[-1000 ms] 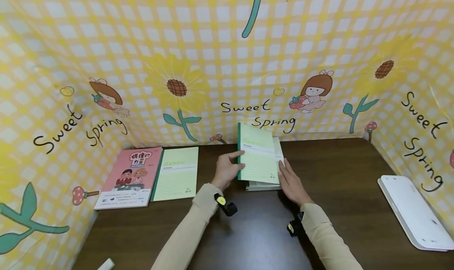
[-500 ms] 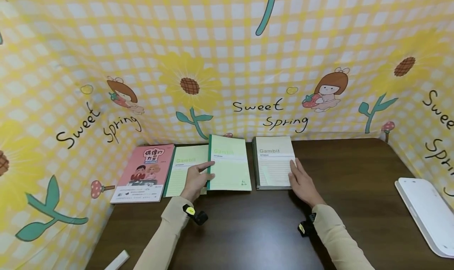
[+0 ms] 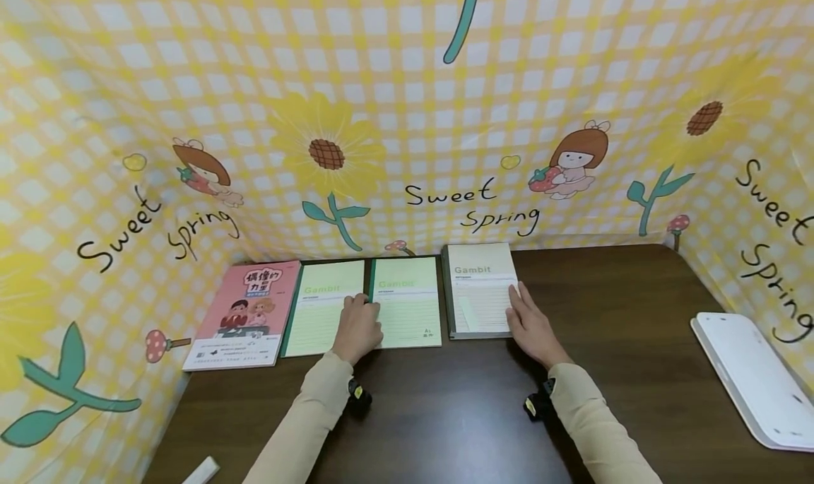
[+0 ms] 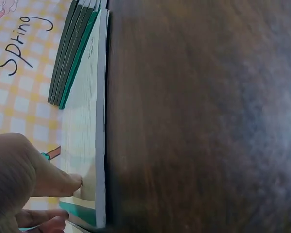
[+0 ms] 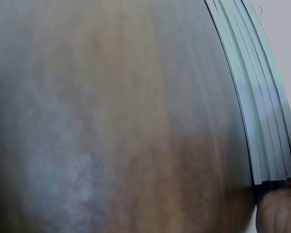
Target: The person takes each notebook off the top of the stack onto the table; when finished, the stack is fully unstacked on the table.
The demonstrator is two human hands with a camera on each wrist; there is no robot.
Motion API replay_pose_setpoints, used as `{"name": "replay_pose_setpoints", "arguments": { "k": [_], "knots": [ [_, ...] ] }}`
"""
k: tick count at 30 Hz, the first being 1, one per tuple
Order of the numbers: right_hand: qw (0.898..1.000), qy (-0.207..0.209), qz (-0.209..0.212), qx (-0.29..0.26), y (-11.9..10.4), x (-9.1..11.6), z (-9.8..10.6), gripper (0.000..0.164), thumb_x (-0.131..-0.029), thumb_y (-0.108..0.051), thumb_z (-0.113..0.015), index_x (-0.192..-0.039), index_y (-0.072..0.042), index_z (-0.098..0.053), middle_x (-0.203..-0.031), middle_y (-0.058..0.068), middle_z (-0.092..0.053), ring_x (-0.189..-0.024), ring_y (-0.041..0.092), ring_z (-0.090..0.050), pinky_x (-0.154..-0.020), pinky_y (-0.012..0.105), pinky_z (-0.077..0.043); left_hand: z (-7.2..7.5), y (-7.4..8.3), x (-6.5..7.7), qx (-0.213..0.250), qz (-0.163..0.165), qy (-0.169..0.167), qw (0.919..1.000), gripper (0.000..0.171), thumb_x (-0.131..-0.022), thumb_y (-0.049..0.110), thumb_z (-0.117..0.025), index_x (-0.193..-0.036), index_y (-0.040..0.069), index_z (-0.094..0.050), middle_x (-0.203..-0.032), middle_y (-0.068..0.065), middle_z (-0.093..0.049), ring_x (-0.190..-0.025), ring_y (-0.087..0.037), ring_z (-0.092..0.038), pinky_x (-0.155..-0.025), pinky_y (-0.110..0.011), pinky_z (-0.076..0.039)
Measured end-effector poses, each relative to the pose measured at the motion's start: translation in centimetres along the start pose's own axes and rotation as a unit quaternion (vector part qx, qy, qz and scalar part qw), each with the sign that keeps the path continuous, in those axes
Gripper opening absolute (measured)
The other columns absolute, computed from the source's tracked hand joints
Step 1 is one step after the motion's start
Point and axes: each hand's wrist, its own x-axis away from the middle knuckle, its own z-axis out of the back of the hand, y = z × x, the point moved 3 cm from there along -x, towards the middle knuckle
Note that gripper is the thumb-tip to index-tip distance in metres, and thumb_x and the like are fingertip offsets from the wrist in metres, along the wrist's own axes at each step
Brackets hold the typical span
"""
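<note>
My left hand (image 3: 358, 326) is at the green spine of a pale green Gambit notebook (image 3: 410, 311) lying on the table. In the left wrist view its thumb (image 4: 68, 184) presses the notebook's cover while the fingers curl at the spine, pinching that edge. My right hand (image 3: 533, 326) rests with fairly straight fingers along the right edge of a stack of grey-covered notebooks (image 3: 483, 297). Several layered page edges of that stack (image 5: 257, 97) show in the right wrist view. Partly behind my left hand lies another green Gambit notebook (image 3: 321, 328).
A pink book (image 3: 244, 314) lies at the far left of the row. At the right edge of the dark wooden table (image 3: 445, 413) is a white flat panel (image 3: 753, 378). A small white block (image 3: 202, 471) sits front left. Yellow checked cloth (image 3: 381, 67) hangs behind.
My left hand has carried the green notebook left off the grey stack and down onto the table, between the stack and the other green notebook. My right hand has stayed beside the stack.
</note>
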Motion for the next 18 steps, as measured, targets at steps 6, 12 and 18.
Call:
{"name": "replay_pose_setpoints", "arguments": {
  "k": [6,12,18],
  "knots": [
    [1.0,-0.01,-0.005,-0.005,0.1,-0.1,0.1,0.053,-0.104,-0.019,-0.041,-0.151,0.001,-0.026,-0.16,0.025,-0.013,-0.142,0.045,-0.027,-0.11,0.06,-0.028,0.4,1.5,-0.5,0.07,-0.001,0.02,0.9973,0.014,-0.087,0.008,-0.068,-0.1,0.002,-0.071,-0.125,-0.025,-0.057,-0.114,-0.043,-0.049,-0.092,-0.051,-0.044],
    [1.0,-0.005,-0.009,-0.01,0.1,-0.2,0.2,0.053,-0.104,-0.02,-0.04,-0.151,0.0,-0.026,-0.16,0.024,-0.013,-0.141,0.046,-0.026,-0.11,0.061,-0.028,0.4,7.2,-2.7,0.217,-0.05,-0.002,0.9748,0.058,-0.093,0.023,-0.065,-0.144,0.004,-0.045,-0.144,-0.025,-0.043,-0.134,-0.04,-0.04,-0.108,-0.055,-0.035],
    [1.0,0.008,-0.012,-0.006,0.0,-0.1,-0.3,0.052,-0.103,-0.017,-0.042,-0.15,0.001,-0.027,-0.159,0.024,-0.016,-0.141,0.046,-0.028,-0.11,0.06,-0.029,-3.5,10.9,-4.0,0.245,-0.057,-0.126,0.9595,0.08,-0.096,0.036,-0.059,-0.156,0.007,-0.015,-0.16,-0.026,-0.003,-0.147,-0.042,-0.014,-0.114,-0.057,-0.026]
  ]
}}
